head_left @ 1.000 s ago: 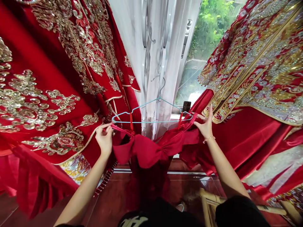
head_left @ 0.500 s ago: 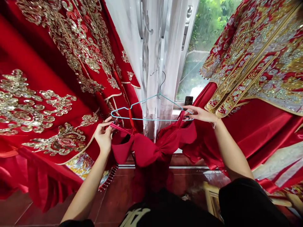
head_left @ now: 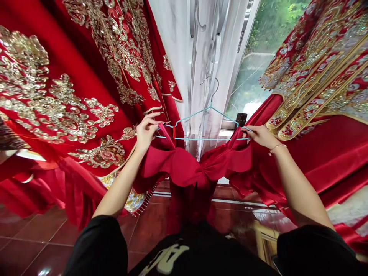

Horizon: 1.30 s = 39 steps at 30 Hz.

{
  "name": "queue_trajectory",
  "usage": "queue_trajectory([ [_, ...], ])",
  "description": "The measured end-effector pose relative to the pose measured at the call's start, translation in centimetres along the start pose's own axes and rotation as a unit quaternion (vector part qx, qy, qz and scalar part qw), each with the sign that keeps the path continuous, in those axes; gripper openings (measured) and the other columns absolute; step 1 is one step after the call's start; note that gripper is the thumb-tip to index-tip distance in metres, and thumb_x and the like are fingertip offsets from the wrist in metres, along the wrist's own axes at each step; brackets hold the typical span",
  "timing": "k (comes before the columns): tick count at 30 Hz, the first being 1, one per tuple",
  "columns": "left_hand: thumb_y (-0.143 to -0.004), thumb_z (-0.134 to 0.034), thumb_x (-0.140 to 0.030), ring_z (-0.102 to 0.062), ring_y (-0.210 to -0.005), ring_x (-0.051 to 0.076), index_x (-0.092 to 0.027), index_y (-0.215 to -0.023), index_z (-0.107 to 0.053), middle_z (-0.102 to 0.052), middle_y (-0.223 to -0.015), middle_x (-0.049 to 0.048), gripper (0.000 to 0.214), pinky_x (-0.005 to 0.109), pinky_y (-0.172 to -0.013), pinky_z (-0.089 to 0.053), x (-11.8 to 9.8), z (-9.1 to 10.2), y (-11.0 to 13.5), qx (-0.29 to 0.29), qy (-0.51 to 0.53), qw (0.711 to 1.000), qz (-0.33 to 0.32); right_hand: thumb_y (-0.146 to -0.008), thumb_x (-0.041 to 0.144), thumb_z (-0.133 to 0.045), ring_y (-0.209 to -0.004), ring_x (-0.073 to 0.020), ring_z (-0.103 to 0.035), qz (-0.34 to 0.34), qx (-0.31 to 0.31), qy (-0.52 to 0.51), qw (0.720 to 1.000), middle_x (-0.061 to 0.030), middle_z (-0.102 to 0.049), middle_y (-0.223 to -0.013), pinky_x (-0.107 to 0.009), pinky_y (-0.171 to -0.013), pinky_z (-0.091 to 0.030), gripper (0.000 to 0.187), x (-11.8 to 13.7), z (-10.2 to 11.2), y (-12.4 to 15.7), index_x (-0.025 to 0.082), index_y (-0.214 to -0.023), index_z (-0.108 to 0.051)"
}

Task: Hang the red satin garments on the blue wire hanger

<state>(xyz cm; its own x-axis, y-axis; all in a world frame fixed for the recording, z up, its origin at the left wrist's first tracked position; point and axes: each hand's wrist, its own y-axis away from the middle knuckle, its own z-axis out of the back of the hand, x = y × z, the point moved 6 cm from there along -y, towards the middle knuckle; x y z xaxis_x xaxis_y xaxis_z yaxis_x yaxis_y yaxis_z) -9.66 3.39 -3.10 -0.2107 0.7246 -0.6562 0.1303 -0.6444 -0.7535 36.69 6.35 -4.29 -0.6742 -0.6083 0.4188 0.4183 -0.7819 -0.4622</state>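
Note:
A plain red dress (head_left: 189, 168) with a bow at its chest hangs from a light blue wire hanger (head_left: 205, 115) in front of me. My left hand (head_left: 146, 130) pinches the dress's thin left strap at the hanger's left end. At the hanger's right end, my right hand (head_left: 260, 135) grips the dress's top edge with closed fingers. The hanger's metal hook rises in front of the white curtain (head_left: 201, 57).
Red garments with gold embroidery hang close on the left (head_left: 71, 84) and on the right (head_left: 322, 69). A window (head_left: 258, 57) with greenery lies behind the curtain. A small dark object (head_left: 240, 119) stands on the sill. Red-brown floor tiles (head_left: 34, 245) lie below, and a wooden chair (head_left: 263, 241) stands low right.
My left hand has risen with the strap to the hanger's left end. The right hand has closed on the dress at the right end. The view has shifted, with the hanger sitting higher and further right.

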Motion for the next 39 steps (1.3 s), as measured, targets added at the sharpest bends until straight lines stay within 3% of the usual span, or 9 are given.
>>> queue_trajectory([
  [5,-0.077,-0.07,-0.015,-0.069,-0.106,0.028,-0.015,-0.079,-0.068,-0.071,-0.115,0.0105,0.004,0.046,-0.088,-0.059,-1.6,-3.7,-3.0,0.141,-0.021,0.989,0.024,-0.091,0.049,-0.05,-0.052,-0.0169,-0.062,-0.027,0.003,-0.026,0.999,-0.0029,-0.071,-0.069,-0.031,-0.057,-0.054,0.038,-0.1,-0.8,0.8,0.02,-0.096,-0.074],
  [10,-0.065,-0.074,-0.006,-0.068,-0.104,0.028,-0.02,-0.109,-0.072,-0.072,-0.106,0.0068,0.046,0.046,-0.097,-0.055,-0.5,-2.7,-2.3,0.294,-0.131,0.943,0.084,-0.093,0.047,-0.048,-0.073,-0.0212,-0.069,-0.027,-0.012,-0.028,0.999,-0.0052,-0.074,-0.08,-0.038,-0.077,-0.059,0.04,0.5,-0.8,2.2,0.02,-0.106,-0.074],
  [14,-0.081,-0.066,-0.02,-0.057,-0.126,0.03,-0.023,-0.127,-0.066,-0.062,-0.129,0.009,0.046,0.048,-0.116,-0.04,-4.0,0.3,1.4,0.179,-0.288,0.941,-0.016,-0.089,0.042,-0.059,-0.11,-0.0255,-0.067,-0.034,-0.056,-0.043,0.997,-0.0085,-0.072,-0.117,-0.046,-0.102,-0.053,0.042,0.2,0.0,4.7,0.026,-0.127,-0.065],
  [17,-0.094,-0.053,-0.033,-0.058,-0.122,0.03,-0.025,-0.123,-0.068,-0.061,-0.126,0.0093,0.034,0.047,-0.115,-0.042,-6.0,1.5,4.8,0.122,-0.36,0.925,-0.024,-0.087,0.041,-0.062,-0.106,-0.0223,-0.067,-0.061,-0.095,-0.085,0.99,-0.0087,-0.064,-0.129,-0.04,-0.089,-0.058,0.054,-0.9,0.2,7.0,0.031,-0.138,-0.051],
  [21,-0.096,-0.047,-0.054,-0.062,-0.115,0.027,-0.026,-0.114,-0.07,-0.062,-0.126,0.0075,0.04,0.041,-0.104,-0.05,-4.0,0.5,6.7,0.337,-0.32,0.885,0.028,-0.083,0.044,-0.065,-0.088,-0.0183,-0.067,-0.065,-0.138,-0.039,0.988,-0.0128,-0.041,-0.147,-0.037,-0.071,-0.06,0.062,-0.7,0.1,8.5,0.031,-0.14,-0.043],
  [27,-0.095,-0.049,-0.046,-0.06,-0.064,0.016,-0.019,-0.073,-0.06,-0.065,-0.07,0.0028,0.036,0.025,-0.063,-0.047,-1.5,-0.1,5.0,0.582,-0.253,0.768,0.088,-0.091,0.036,-0.055,-0.081,-0.0238,-0.069,-0.135,-0.022,0.16,0.977,-0.0159,-0.052,-0.145,-0.044,-0.079,-0.059,0.065,0.9,-1.2,3.7,0.029,-0.154,-0.036],
  [31,-0.089,-0.053,-0.032,-0.058,-0.063,0.016,-0.019,-0.069,-0.061,-0.064,-0.067,0.002,0.025,0.024,-0.062,-0.044,-2.8,-0.4,2.1,0.609,-0.263,0.745,0.071,-0.092,0.022,-0.049,-0.091,-0.0299,-0.071,-0.161,0.053,0.241,0.956,-0.0125,-0.075,-0.108,-0.042,-0.082,-0.055,0.054,-0.6,-1.5,0.6,0.024,-0.146,-0.05],
  [36,-0.075,-0.058,-0.022,-0.059,-0.058,0.016,-0.02,-0.063,-0.062,-0.066,-0.061,0.0007,0.013,0.023,-0.059,-0.043,-2.5,-0.4,-0.1,0.623,-0.287,0.719,0.11,-0.089,0.03,-0.054,-0.081,-0.0209,-0.07,-0.07,0.109,0.055,0.99,-0.0096,-0.075,-0.113,-0.033,-0.073,-0.056,0.05,-0.7,-2.4,-0.5,0.018,-0.137,-0.056],
  [39,-0.07,-0.062,-0.02,-0.06,-0.056,0.017,-0.02,-0.062,-0.063,-0.065,-0.059,0.0002,0.009,0.024,-0.057,-0.044,-2.1,-0.4,-0.8,0.62,-0.289,0.714,0.147,-0.091,0.029,-0.051,-0.083,-0.0208,-0.071,-0.059,0.108,0.09,0.988,-0.0091,-0.076,-0.112,-0.03,-0.071,-0.055,0.044,0.4,-2.5,-0.8,0.02,-0.133,-0.06],
])
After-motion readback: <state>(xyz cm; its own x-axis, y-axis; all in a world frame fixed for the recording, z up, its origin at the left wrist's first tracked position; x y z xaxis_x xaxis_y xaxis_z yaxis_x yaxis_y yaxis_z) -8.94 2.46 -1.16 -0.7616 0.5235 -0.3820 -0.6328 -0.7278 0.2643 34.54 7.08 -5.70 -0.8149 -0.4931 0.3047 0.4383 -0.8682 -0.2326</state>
